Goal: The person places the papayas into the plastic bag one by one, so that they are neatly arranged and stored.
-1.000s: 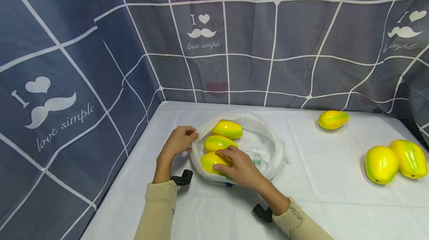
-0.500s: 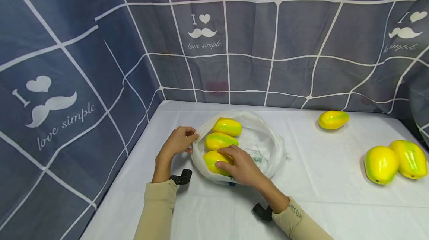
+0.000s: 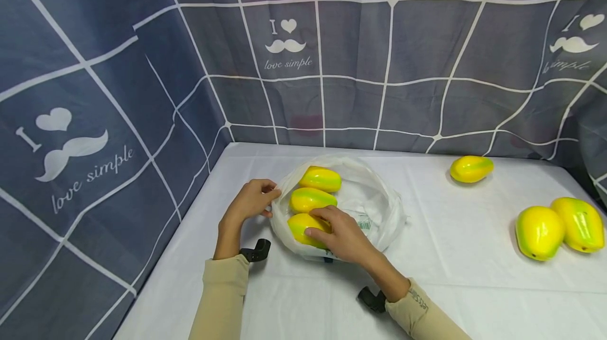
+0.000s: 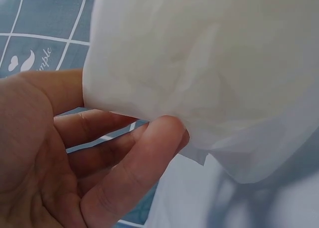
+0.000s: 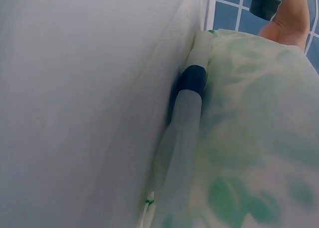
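Observation:
A white plastic bag (image 3: 393, 203) stands with its mouth spread wide, and three yellow-green papayas lie in a row along its left side. My left hand (image 3: 253, 200) pinches the bag's left rim; in the left wrist view, thumb and fingers hold the thin plastic (image 4: 199, 63). My right hand (image 3: 343, 234) reaches over the front rim and grips the nearest papaya (image 3: 301, 228), thumb and fingers on its right end. Behind it lie the middle papaya (image 3: 310, 200) and the far papaya (image 3: 322, 178). The right wrist view shows only the bag's green-printed outside (image 5: 249, 138); the right hand is hidden there.
On the white-covered table (image 3: 450, 245), a single papaya (image 3: 471, 169) lies at the back right. Two more, a front papaya (image 3: 539, 232) and another papaya (image 3: 578, 224), sit side by side at the right edge. A grey checked curtain (image 3: 355, 103) hangs behind and to the left.
The nearest papaya has shifted slightly right and back in my right hand's grip, and the two behind it have moved back a little. My left hand stays at the rim.

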`<state>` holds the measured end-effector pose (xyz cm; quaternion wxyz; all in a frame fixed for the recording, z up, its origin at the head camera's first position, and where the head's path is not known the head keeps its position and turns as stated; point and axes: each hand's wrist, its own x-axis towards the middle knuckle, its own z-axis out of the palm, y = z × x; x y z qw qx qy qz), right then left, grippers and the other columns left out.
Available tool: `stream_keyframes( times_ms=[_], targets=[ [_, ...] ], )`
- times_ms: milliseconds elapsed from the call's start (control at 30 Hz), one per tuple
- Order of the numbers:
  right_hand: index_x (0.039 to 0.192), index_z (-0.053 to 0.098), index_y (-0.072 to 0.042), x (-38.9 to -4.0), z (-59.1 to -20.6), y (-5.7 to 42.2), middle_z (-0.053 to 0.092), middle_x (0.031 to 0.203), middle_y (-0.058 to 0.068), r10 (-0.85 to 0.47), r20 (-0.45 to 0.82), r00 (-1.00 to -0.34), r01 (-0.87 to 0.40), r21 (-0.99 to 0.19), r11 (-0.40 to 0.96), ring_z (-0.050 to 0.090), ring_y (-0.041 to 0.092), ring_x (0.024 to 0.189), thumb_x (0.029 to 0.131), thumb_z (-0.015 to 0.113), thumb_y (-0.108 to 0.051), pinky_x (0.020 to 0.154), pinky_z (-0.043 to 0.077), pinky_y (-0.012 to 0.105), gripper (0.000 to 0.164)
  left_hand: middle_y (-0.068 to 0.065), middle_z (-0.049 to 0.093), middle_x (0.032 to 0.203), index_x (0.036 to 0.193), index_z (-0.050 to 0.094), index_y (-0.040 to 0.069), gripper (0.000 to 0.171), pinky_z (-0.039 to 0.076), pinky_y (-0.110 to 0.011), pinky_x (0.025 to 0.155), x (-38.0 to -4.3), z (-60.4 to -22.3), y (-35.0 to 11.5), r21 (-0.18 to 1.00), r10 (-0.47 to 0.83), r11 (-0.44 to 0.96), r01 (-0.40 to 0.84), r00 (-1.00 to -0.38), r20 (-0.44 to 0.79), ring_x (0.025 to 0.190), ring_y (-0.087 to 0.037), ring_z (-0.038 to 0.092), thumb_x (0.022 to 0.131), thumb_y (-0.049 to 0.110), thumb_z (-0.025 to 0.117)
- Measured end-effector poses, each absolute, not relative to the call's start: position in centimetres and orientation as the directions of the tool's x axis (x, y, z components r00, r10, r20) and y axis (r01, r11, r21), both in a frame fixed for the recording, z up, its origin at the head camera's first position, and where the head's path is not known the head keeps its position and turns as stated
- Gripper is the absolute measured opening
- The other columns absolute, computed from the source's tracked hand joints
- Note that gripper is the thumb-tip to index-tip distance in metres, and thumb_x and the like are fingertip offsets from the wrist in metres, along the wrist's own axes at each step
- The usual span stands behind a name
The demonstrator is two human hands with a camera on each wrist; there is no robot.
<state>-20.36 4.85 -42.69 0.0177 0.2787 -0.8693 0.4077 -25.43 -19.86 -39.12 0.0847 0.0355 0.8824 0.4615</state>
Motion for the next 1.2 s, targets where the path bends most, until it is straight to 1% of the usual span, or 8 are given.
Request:
stream_keyframes(
  times_ms=[167,367,500,700,867,1000,1200],
  targets=[
    [0.126,0.065,-0.007,-20.2,-42.1,5.3,0.064,0.123,0.002,-0.474,0.268,-0.839,-0.506,-0.707,0.494,0.059,0.019,0.114,0.092,0.071,-0.033,0.095,0.047,0.043,0.043,-0.018,0.06,0.111,0.124,0.061,-0.003,0.034,0.058,-0.033,0.061,-25.3,-39.0,-20.0,0.827,0.154,0.561,-0.022,-0.979,-0.13,0.069,-0.021,0.066,0.098,0.018,0.062],
    [0.129,0.062,-0.002,-20.3,-41.5,6.1,0.064,0.125,0.009,-0.472,0.277,-0.837,-0.502,-0.73,0.464,0.061,0.027,0.112,0.094,0.068,-0.033,0.092,0.048,0.049,0.047,-0.018,0.06,0.11,0.122,0.062,-0.003,0.032,0.058,-0.035,0.062,-25.3,-38.9,-20.2,0.836,0.169,0.548,-0.021,-0.976,-0.136,0.064,-0.02,0.065,0.096,0.017,0.063],
    [0.13,0.061,0.0,-20.5,-41.0,6.8,0.065,0.124,0.012,-0.461,0.275,-0.844,-0.491,-0.741,0.458,0.061,0.031,0.11,0.093,0.069,-0.029,0.092,0.049,0.05,0.047,-0.019,0.059,0.111,0.123,0.061,-0.003,0.033,0.058,-0.037,0.063,-25.3,-38.8,-20.2,0.838,0.176,0.545,-0.018,-0.975,-0.136,0.062,-0.02,0.066,0.096,0.016,0.063],
    [0.13,0.059,0.003,-21.0,-40.6,8.4,0.062,0.127,0.016,-0.45,0.306,-0.839,-0.506,-0.744,0.437,0.06,0.033,0.113,0.094,0.069,-0.024,0.095,0.048,0.051,0.047,-0.019,0.06,0.111,0.124,0.061,-0.004,0.034,0.058,-0.035,0.063,-25.3,-38.8,-20.1,0.834,0.174,0.551,-0.018,-0.975,-0.136,0.063,-0.02,0.066,0.096,0.015,0.063],
    [0.131,0.059,0.001,-21.6,-40.2,10.4,0.06,0.129,0.019,-0.394,0.314,-0.864,-0.48,-0.749,0.457,0.058,0.037,0.116,0.094,0.069,-0.026,0.096,0.046,0.054,0.047,-0.019,0.06,0.112,0.125,0.06,-0.004,0.034,0.058,-0.034,0.063,-25.3,-38.7,-20.1,0.829,0.177,0.559,-0.018,-0.974,-0.14,0.064,-0.02,0.066,0.097,0.016,0.063],
    [0.132,0.059,0.0,-22.2,-39.9,12.1,0.061,0.129,0.017,-0.337,0.304,-0.891,-0.44,-0.758,0.482,0.057,0.036,0.117,0.094,0.069,-0.026,0.098,0.045,0.052,0.047,-0.02,0.06,0.113,0.125,0.06,-0.004,0.034,0.058,-0.036,0.064,-25.2,-38.7,-20.2,0.83,0.176,0.558,-0.023,-0.974,-0.145,0.063,-0.02,0.066,0.097,0.015,0.063],
    [0.129,0.059,0.003,-22.9,-39.7,15.2,0.062,0.125,0.02,-0.251,0.309,-0.917,-0.396,-0.779,0.486,0.058,0.037,0.115,0.094,0.069,-0.019,0.097,0.047,0.05,0.042,-0.02,0.059,0.112,0.124,0.06,-0.004,0.033,0.058,-0.034,0.063,-25.3,-38.7,-20.1,0.833,0.18,0.552,-0.02,-0.973,-0.143,0.064,-0.02,0.066,0.097,0.015,0.062]
  ],
)
